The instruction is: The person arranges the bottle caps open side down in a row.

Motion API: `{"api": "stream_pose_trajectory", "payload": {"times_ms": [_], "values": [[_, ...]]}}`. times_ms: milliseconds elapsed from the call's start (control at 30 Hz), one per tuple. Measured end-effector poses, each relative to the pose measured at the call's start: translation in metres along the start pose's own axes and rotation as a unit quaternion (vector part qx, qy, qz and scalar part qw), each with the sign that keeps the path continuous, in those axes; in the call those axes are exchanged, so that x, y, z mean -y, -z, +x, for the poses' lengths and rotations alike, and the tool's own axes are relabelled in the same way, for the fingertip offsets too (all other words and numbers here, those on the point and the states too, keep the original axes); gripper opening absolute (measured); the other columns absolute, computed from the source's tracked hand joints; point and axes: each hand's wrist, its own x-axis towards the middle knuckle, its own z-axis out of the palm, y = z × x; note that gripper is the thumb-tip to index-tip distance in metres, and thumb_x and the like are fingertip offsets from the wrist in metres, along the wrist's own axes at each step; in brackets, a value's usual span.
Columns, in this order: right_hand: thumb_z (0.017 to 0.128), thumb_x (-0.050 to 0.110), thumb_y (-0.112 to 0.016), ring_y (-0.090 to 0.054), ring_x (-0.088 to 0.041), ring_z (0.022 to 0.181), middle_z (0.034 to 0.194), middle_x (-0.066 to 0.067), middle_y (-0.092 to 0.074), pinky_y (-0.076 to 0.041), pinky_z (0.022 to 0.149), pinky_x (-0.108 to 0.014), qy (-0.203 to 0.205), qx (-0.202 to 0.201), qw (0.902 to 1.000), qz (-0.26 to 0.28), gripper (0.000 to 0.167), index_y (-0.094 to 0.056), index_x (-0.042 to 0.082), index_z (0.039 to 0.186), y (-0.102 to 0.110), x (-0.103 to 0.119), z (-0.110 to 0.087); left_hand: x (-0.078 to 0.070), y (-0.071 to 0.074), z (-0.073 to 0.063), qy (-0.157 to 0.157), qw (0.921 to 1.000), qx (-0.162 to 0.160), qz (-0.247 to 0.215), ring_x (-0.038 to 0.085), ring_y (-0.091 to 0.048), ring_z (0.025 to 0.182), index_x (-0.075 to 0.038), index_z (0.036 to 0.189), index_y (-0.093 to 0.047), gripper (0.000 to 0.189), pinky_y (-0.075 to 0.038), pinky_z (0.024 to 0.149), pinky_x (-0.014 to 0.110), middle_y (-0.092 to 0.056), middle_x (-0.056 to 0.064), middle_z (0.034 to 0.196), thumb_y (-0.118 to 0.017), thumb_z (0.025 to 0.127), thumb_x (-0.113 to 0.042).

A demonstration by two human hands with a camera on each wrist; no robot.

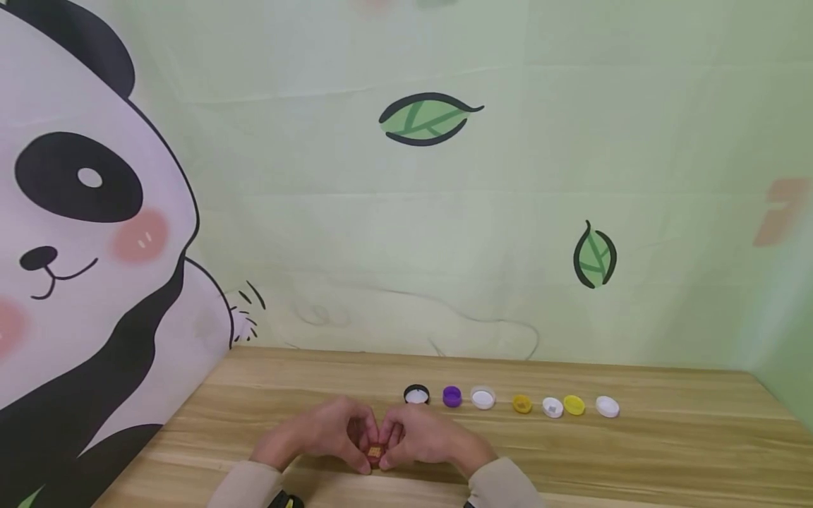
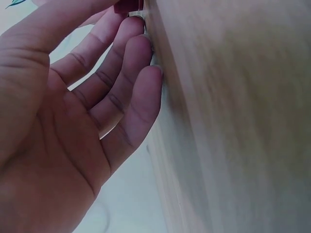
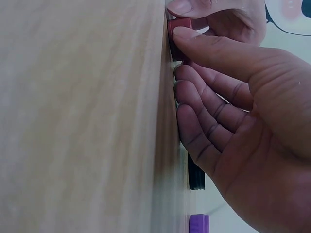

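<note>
Between both hands, low on the wooden table, is a small dark red cap (image 1: 375, 452) with yellow marks on its top. My left hand (image 1: 339, 432) pinches it from the left with thumb and fingertips. From the right, my right hand (image 1: 424, 432) grips it the same way, its thumb laid over the red side in the right wrist view. The other fingers of each hand curve down to the tabletop. In the left wrist view only a corner of the red cap (image 2: 128, 5) shows at the top edge.
Beyond the hands a loose row of caps runs rightward: black-rimmed (image 1: 416, 395), purple (image 1: 452, 396), white (image 1: 483, 398), orange (image 1: 522, 404), then several white and yellow ones. The wooden table (image 1: 667, 451) meets a pale green printed backdrop (image 1: 356, 233) with a panda at left.
</note>
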Motion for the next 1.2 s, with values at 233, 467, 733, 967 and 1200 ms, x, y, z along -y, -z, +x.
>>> {"api": "stream_pose_trajectory", "payload": {"times_ms": [233, 467, 733, 967, 1200], "values": [[0.081, 0.004, -0.091, -0.062, -0.005, 0.074, 0.080, 0.007, -0.067, -0.052, 0.069, -0.021, -0.009, -0.002, 0.9999, 0.005, 0.024, -0.071, 0.011, 0.094, 0.003, 0.000, -0.001, -0.002, 0.003, 0.000, -0.008, 1.0000, 0.005, -0.001, 0.009, -0.064, 0.077, -0.010, 0.096, -0.072, 0.029, -0.053, 0.072, 0.023, -0.070, -0.001, 0.085, -0.094, 0.077, -0.005], [0.082, 0.004, -0.089, -0.064, -0.009, 0.075, 0.082, 0.004, -0.069, -0.054, 0.068, -0.023, -0.013, -0.010, 0.9997, 0.020, 0.022, -0.073, 0.010, 0.096, 0.007, 0.001, -0.001, -0.002, 0.009, -0.002, -0.006, 0.9997, 0.009, -0.024, 0.016, -0.067, 0.083, -0.008, 0.102, -0.074, 0.029, -0.054, 0.077, 0.025, -0.073, 0.003, 0.090, -0.092, 0.080, -0.007], [0.086, 0.002, -0.085, -0.065, -0.007, 0.079, 0.086, 0.002, -0.071, -0.055, 0.074, -0.024, 0.024, -0.046, 0.9984, 0.024, 0.016, -0.074, 0.004, 0.098, 0.014, -0.004, -0.001, 0.000, 0.015, 0.001, -0.010, 0.9993, -0.025, -0.026, 0.020, -0.068, 0.094, -0.008, 0.107, -0.074, 0.028, -0.056, 0.084, 0.030, -0.074, 0.005, 0.101, -0.088, 0.083, -0.013], [0.093, 0.007, -0.081, -0.065, -0.010, 0.085, 0.089, 0.005, -0.071, -0.055, 0.078, -0.027, 0.036, -0.122, 0.9919, 0.000, 0.012, -0.073, 0.004, 0.101, 0.028, -0.008, -0.001, -0.004, 0.014, 0.015, -0.021, 0.9952, -0.093, 0.024, 0.019, -0.067, 0.098, -0.010, 0.108, -0.075, 0.026, -0.056, 0.087, 0.040, -0.074, -0.001, 0.104, -0.087, 0.088, -0.022], [0.094, 0.001, -0.078, -0.071, -0.025, 0.094, 0.099, -0.007, -0.075, -0.059, 0.085, -0.037, 0.069, -0.193, 0.9780, -0.039, 0.012, -0.072, 0.000, 0.104, 0.038, -0.013, 0.002, -0.007, 0.011, 0.029, -0.021, 0.9864, -0.156, 0.049, 0.027, -0.067, 0.106, -0.005, 0.111, -0.075, 0.030, -0.054, 0.094, 0.056, -0.075, 0.007, 0.112, -0.088, 0.087, -0.019]]}}
